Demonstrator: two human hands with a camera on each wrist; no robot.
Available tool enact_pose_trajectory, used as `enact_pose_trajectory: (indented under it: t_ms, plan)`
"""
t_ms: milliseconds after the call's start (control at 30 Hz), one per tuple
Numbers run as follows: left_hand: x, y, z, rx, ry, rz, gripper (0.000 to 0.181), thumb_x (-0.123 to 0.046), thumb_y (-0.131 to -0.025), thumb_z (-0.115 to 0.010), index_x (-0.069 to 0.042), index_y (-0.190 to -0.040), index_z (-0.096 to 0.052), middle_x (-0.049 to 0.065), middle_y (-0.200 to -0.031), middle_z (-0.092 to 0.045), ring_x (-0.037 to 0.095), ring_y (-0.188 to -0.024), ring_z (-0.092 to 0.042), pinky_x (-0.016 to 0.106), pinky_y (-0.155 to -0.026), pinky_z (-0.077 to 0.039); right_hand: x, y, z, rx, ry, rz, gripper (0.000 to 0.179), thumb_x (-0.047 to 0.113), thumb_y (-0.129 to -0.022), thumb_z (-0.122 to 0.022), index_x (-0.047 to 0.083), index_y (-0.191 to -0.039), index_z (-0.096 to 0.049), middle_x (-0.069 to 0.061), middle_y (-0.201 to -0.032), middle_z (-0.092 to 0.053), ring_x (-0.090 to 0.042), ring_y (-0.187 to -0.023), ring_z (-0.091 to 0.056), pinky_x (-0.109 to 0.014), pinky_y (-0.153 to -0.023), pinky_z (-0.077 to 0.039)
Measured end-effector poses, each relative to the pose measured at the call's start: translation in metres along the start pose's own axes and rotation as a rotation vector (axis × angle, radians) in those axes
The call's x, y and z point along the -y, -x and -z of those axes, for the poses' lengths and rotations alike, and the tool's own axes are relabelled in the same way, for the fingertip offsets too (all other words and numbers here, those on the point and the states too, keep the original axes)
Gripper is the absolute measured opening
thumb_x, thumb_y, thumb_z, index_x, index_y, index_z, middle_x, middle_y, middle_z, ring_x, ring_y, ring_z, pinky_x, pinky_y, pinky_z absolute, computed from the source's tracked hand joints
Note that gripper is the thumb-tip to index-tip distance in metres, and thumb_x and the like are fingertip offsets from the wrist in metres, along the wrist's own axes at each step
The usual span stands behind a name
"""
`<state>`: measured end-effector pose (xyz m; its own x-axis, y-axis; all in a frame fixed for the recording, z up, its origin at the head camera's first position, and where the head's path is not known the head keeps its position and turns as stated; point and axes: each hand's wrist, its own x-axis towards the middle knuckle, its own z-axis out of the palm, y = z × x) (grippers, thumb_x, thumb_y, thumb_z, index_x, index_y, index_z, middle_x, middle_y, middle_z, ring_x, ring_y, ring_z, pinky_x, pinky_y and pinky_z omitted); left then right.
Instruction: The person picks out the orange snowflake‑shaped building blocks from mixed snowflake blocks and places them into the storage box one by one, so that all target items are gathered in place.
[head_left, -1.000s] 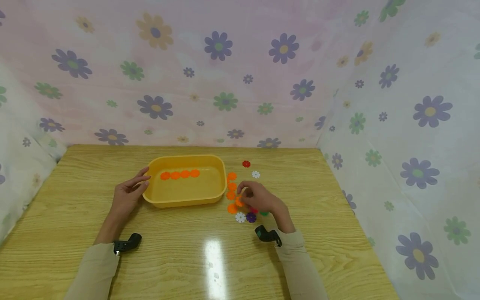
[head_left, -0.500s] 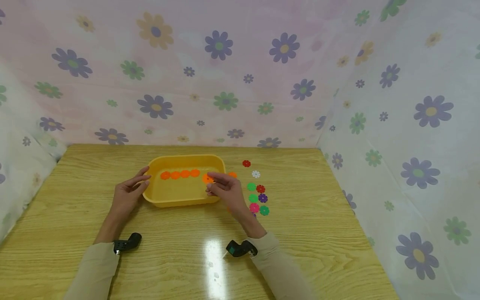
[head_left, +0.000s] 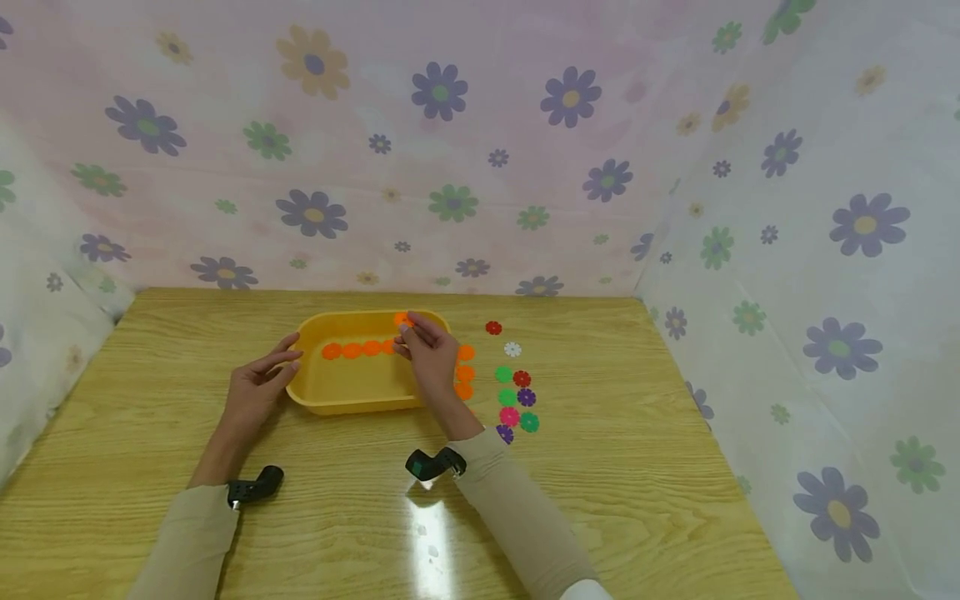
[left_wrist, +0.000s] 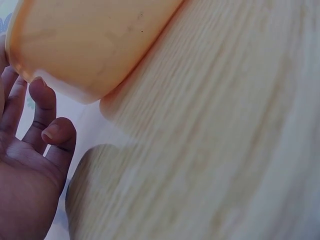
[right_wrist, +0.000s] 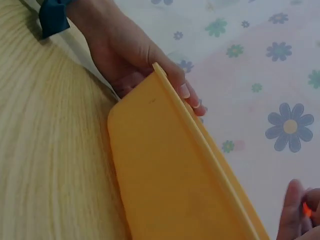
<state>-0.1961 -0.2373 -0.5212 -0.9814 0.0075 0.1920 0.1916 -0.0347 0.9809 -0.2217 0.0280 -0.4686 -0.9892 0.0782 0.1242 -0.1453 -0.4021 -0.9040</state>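
A yellow plastic tray stands on the wooden table, with several orange flower-shaped discs in a row inside it. My left hand rests its relaxed fingers against the tray's left end; in the left wrist view its thumb and bent forefinger show beside the tray wall. Over the tray's far right part, my right hand pinches one orange flower-shaped disc between thumb and fingers. The right wrist view shows only a bit of that orange disc, mostly hidden by the fingers.
More orange discs lie beside the tray's right end. Farther right are green, purple, pink, red and white discs. A flowered cloth wall borders the table's back and sides.
My right hand has picked up an orange disc from right of the tray and carried it left over the tray, then toward its far side. The left hand has stayed in place.
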Motion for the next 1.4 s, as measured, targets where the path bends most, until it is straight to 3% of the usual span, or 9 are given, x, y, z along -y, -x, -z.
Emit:
enact_pose_trajectory:
  t_ms: [167,367,567,767,900,1100,1400]
  plan:
    - [0.001,-0.001,0.001,0.007,0.010,-0.015,0.038,-0.010,-0.100,-0.065,0.018,-0.126,-0.060,-0.010,-0.146,-0.059,-0.005,-0.136,-0.046,0.009,-0.095,-0.048,-0.008,-0.009,-0.007,-0.027,0.077,-0.099,0.023,-0.007,-0.095,-0.065,-0.012,-0.118,-0.066,-0.012,-0.085,-0.065,-0.012,-0.068,-0.067,-0.025,-0.068,-0.062]
    - [-0.002,0.000,0.001,0.009,0.015,-0.006,0.038,-0.008,-0.100,-0.064,0.019,-0.126,-0.059,-0.009,-0.147,-0.058,-0.006,-0.135,-0.047,0.012,-0.091,-0.052,-0.012,-0.014,-0.009,-0.060,0.229,-0.209,0.017,-0.004,-0.094,-0.067,-0.009,-0.111,-0.069,-0.022,-0.092,-0.067,-0.014,-0.061,-0.063,-0.023,-0.059,-0.059]
    - [-0.005,0.000,0.001,0.007,0.002,0.013,0.039,-0.010,-0.100,-0.066,0.017,-0.127,-0.060,-0.010,-0.148,-0.057,-0.005,-0.132,-0.050,0.013,-0.086,-0.054,-0.008,-0.015,-0.010,-0.068,0.386,-0.333,0.023,-0.004,-0.094,-0.065,-0.012,-0.115,-0.069,-0.025,-0.102,-0.071,-0.013,-0.060,-0.060,-0.020,-0.054,-0.056]
    - [-0.006,0.000,0.002,0.019,0.024,0.022,0.039,-0.011,-0.099,-0.066,0.015,-0.128,-0.061,-0.006,-0.151,-0.054,-0.005,-0.131,-0.051,0.015,-0.086,-0.055,-0.005,-0.016,-0.010,-0.067,0.374,-0.402,0.025,-0.005,-0.097,-0.061,-0.013,-0.120,-0.067,-0.028,-0.112,-0.069,-0.016,-0.068,-0.063,-0.023,-0.058,-0.058]
    - [-0.006,0.001,0.002,0.016,0.023,0.024,0.040,-0.012,-0.099,-0.067,0.016,-0.128,-0.061,-0.005,-0.151,-0.054,-0.006,-0.132,-0.049,0.014,-0.087,-0.054,-0.005,-0.020,-0.009,-0.072,0.359,-0.410,0.027,-0.009,-0.096,-0.057,-0.015,-0.122,-0.063,-0.031,-0.113,-0.068,-0.016,-0.067,-0.062,-0.024,-0.059,-0.058]
    - [-0.005,0.001,0.001,0.006,-0.001,0.012,0.038,-0.010,-0.099,-0.066,0.017,-0.126,-0.061,-0.007,-0.149,-0.056,-0.007,-0.131,-0.050,0.013,-0.086,-0.054,-0.006,-0.024,-0.006,-0.070,0.457,-0.400,0.032,-0.011,-0.095,-0.053,-0.015,-0.126,-0.059,-0.030,-0.115,-0.067,-0.012,-0.058,-0.058,-0.024,-0.059,-0.060]
    - [-0.005,0.000,0.001,0.028,0.036,-0.003,0.036,-0.007,-0.099,-0.066,0.017,-0.125,-0.061,-0.009,-0.147,-0.057,-0.006,-0.129,-0.053,0.015,-0.086,-0.055,-0.005,-0.025,-0.004,-0.033,0.560,-0.399,0.032,-0.011,-0.095,-0.052,-0.013,-0.126,-0.060,-0.020,-0.100,-0.065,-0.014,-0.051,-0.056,-0.024,-0.053,-0.058]
